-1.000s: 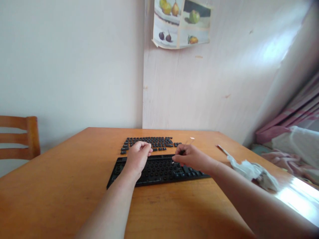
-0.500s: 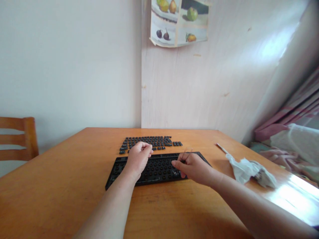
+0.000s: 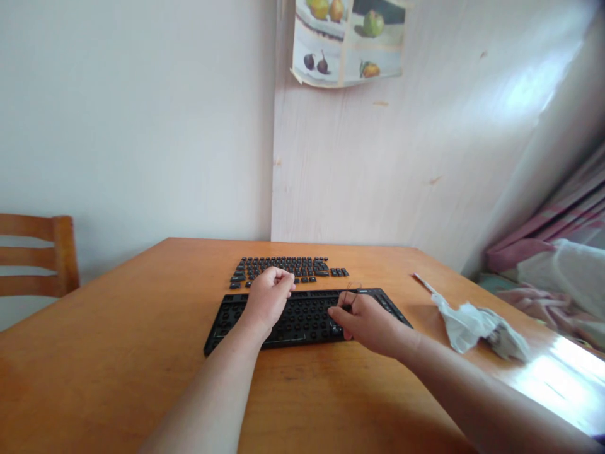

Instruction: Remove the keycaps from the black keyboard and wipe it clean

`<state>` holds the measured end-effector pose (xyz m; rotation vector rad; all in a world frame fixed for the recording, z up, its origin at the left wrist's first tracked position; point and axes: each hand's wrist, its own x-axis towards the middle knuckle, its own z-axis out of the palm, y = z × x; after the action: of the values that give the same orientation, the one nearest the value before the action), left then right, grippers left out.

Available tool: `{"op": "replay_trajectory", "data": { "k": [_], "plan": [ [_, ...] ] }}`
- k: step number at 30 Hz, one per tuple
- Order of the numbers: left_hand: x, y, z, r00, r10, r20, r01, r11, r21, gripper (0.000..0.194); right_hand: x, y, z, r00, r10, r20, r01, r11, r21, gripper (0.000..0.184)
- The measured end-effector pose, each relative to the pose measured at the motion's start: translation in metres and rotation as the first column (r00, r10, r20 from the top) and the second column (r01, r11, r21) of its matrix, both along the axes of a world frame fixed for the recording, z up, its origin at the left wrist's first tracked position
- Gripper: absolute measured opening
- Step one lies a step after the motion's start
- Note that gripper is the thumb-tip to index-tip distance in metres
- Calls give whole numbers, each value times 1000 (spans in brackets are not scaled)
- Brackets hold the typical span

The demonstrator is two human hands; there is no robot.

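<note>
Surface [image 3: 118, 353]: keyboard [image 3: 302, 320] near, keycaps [image 3: 322, 268] far
Chair [image 3: 65, 255]: left
Bedding [image 3: 579, 268]: right
Left fingers [image 3: 280, 281]: curled narrow, contents hidden
Right fingers [image 3: 339, 313]: pinching wire [image 3: 348, 291]

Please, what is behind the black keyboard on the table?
Behind the black keyboard, loose black keycaps lie in rows on the wooden table. The left hand blocks part of this area; whatever it covers cannot be seen.

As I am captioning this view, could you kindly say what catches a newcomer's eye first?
The partly stripped black keyboard, beneath the left hand and right hand, stands out first. Loose keycaps lie in rows behind it. Fruit pictures hang high on the wall.
</note>
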<state>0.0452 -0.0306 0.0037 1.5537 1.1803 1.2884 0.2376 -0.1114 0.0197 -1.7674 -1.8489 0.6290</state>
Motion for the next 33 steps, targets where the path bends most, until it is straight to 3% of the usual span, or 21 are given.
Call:
{"op": "replay_trajectory", "data": {
  "k": [6,9,16,23,33],
  "plan": [
    [2,2,-5,1000,-12,-13,12,1000,8,23,10,3,-13,971,-72,-228,45,992,-120,24],
    [2,5,-9,999,-24,-24,25,1000,16,24,14,2,-19,949,-76,-306,42,992,-118,26],
    [0,9,-13,999,-30,-45,31,999,29,26,14,-3,-16,977,-60,-207,58,998,-16,31],
    [0,11,-15,997,-19,-72,22,999,45,24,11,-5,-25,962,-73,-261,76,997,1,32],
    [0,10,-14,992,-45,-119,50,998,45,21,5,3,-28,985,-69,-157,86,991,104,21]
  ]
}}
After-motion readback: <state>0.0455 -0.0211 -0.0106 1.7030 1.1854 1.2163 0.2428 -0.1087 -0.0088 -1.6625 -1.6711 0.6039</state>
